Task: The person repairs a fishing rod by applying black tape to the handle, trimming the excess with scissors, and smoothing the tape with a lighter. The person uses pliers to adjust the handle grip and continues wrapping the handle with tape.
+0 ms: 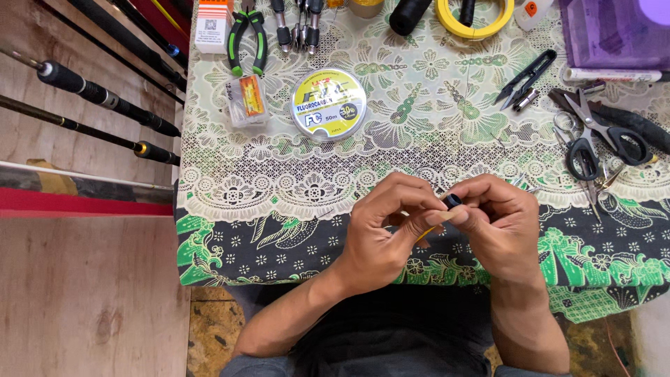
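Observation:
My left hand (387, 227) and my right hand (499, 220) meet over the front edge of a table covered with a green and white patterned cloth (293, 188). Between their fingertips they pinch a small dark object (453, 201) with a thin yellowish piece below it. Both hands have their fingers curled around it. What the object is cannot be made out; most of it is hidden by the fingers.
A round spool of fishing line (328, 105), a small clear packet (248, 99), green-handled pliers (247, 38), black thread snips (527, 78), scissors (593, 139) and a yellow tape roll (474, 17) lie on the cloth. Fishing rods (105, 98) rest at the left.

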